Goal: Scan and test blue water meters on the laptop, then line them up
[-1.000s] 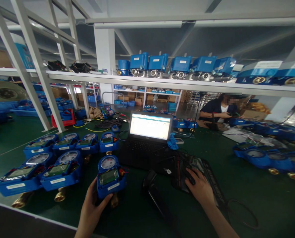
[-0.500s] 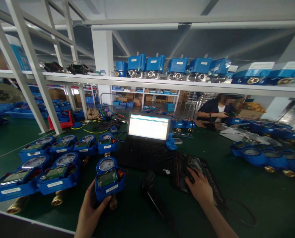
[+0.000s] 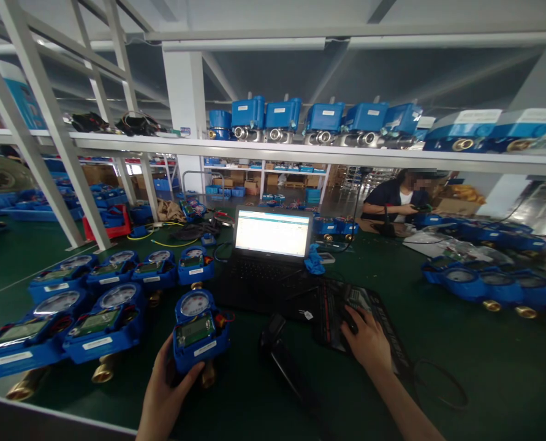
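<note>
My left hand grips the lower left side of a blue meter, which has a round dial, a green circuit board and a brass fitting below. On the right, my right hand rests curled over a black computer mouse on a patterned mouse pad. An open laptop with a lit screen stands behind, between the hands. A black handheld scanner lies on the green table between them.
Several blue meters stand in rows at the left, more at the right. A shelf with blue devices crosses above. A person sits at the back right. A cable loops right of the mouse pad.
The view has shifted slightly, so the surroundings appear a little further left. My left hand still grips the meter and my right hand is still on the mouse.
</note>
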A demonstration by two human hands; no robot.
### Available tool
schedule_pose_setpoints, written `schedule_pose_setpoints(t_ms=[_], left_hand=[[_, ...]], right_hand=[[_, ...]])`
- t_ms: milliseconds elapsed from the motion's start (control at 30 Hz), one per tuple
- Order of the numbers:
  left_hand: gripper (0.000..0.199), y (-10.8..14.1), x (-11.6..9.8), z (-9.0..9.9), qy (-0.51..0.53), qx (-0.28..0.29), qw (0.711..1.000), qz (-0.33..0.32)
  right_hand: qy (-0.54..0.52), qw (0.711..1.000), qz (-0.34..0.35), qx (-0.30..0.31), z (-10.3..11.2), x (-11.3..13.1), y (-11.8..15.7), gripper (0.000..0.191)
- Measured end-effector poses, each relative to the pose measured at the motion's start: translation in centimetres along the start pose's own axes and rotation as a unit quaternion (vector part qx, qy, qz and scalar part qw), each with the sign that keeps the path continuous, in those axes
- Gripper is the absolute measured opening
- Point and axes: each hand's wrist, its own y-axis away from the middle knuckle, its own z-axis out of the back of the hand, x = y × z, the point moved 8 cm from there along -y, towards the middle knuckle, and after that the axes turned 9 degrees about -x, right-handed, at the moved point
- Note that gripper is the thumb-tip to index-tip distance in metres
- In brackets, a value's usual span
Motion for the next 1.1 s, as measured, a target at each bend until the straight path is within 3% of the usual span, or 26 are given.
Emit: schedule_pose_setpoints(t_ms=[267, 667, 1100], left_hand=[[0.106, -0.5, 0.7, 0.4, -0.01, -0.004, 1.0, 0.003], [0.111, -0.1, 0.0, 0.2, -0.012, -0.02, 1.0, 0.011], [0.109, -0.6, 1.0, 0.4, -0.01, -0.008, 1.0, 0.006]], right_hand=[[-0.002, 1.0, 0.001, -0.005, 0.1, 0.1, 0.0, 0.049], [0.0, 1.0, 0.002, -0.018, 0.2, 0.0, 0.1, 0.047], [0.004, 1.0, -0.001, -0.009, 0.0, -0.1, 0.1, 0.048]])
